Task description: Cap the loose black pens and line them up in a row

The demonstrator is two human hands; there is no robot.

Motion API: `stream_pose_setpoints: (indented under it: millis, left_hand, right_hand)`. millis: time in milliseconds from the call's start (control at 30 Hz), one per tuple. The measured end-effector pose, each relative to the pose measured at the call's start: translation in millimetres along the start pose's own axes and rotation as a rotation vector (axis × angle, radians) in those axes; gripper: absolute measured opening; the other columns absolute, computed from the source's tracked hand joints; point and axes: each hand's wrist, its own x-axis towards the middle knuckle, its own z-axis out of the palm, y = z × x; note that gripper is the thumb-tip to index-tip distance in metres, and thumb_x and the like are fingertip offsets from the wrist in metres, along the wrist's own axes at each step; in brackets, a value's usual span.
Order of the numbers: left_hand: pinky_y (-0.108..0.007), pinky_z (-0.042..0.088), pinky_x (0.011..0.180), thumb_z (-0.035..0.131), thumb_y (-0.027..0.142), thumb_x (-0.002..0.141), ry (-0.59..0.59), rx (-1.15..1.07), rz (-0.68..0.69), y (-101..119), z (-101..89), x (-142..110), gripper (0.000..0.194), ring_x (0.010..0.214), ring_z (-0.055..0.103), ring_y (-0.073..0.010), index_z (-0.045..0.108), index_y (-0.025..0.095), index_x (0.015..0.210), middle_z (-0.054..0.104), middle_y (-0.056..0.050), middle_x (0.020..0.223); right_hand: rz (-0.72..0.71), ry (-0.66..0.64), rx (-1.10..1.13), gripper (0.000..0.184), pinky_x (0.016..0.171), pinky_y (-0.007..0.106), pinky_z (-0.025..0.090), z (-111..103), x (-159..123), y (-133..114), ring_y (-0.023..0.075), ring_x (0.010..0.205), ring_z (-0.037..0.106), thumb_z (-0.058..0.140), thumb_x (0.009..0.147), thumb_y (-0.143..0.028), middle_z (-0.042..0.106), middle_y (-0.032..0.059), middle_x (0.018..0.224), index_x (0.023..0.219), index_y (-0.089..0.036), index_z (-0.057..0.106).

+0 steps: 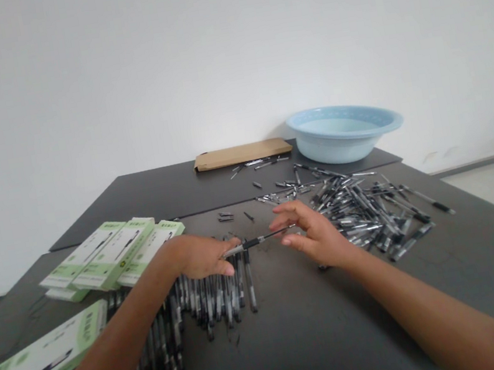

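A clear pen with a black grip (252, 243) lies almost level between my two hands. My left hand (202, 257) is closed on its clear barrel end, palm down. From the other end a thin dark refill (288, 227) sticks out, reaching between the thumb and fingers of my right hand (313, 234). Those fingers are apart, with a gap above the thumb; the refill seems to touch the index finger. Below my left hand are rows of pens (213, 298), laid side by side. Right of my right hand is a loose heap of pens and pen parts (365, 209).
Green-and-white pen boxes (113, 251) are stacked at the left, with another box (44, 361) nearer me. A brown cardboard piece (242, 153) and a light blue basin (345, 134) stand at the back. Small pen parts (226, 216) are scattered over the dark table (301, 340).
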Motion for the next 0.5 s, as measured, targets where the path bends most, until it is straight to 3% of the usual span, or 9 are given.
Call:
stream_pose_setpoints:
  millis: [67,233,433,500]
  left_hand:
    - [-0.032,0.04,0.095,0.038,0.046,0.092,-0.067,-0.011,-0.011,2.5,-2.5,-1.2,0.074,0.121,0.051,-0.0295,0.017,0.003,0.148,0.044,-0.024,0.139]
    - [-0.033,0.039,0.096,0.038,0.046,0.092,-0.091,0.009,-0.037,6.7,-4.5,-1.5,0.073,0.122,0.049,-0.0307,0.017,0.006,0.149,0.044,-0.024,0.14]
    - [-0.034,0.044,0.089,0.039,0.046,0.091,-0.081,0.022,-0.04,6.4,-0.5,0.5,0.072,0.115,0.055,-0.0316,0.019,0.009,0.149,0.051,-0.022,0.134]
    - [-0.031,0.045,0.085,0.042,0.048,0.089,-0.03,0.021,-0.03,3.5,2.5,1.6,0.071,0.11,0.059,-0.0302,0.025,0.011,0.148,0.056,-0.02,0.13]
  right_hand:
    - [-0.048,0.003,-0.066,0.037,0.084,0.035,0.05,-6.3,0.1,-3.3,0.0182,0.094,0.063,0.059,0.086,-0.026,0.064,0.0076,0.104,0.119,-0.022,0.042]
    - [-0.155,0.0,-0.422,0.02,0.081,0.035,0.047,-22.2,-0.1,-10.3,0.0206,0.091,0.06,0.058,0.083,-0.02,0.063,0.0075,0.096,0.101,-0.02,0.05]
    - [-0.213,-0.086,-0.475,0.01,0.078,0.032,0.046,-21.0,1.2,-14.6,0.0193,0.086,0.058,0.054,0.085,-0.018,0.062,0.006,0.091,0.095,-0.02,0.051]
    - [-0.215,-0.105,-0.482,0.007,0.076,0.032,0.046,-18.2,1.9,-15.5,0.0188,0.084,0.058,0.053,0.086,-0.018,0.062,0.0057,0.089,0.093,-0.02,0.052]
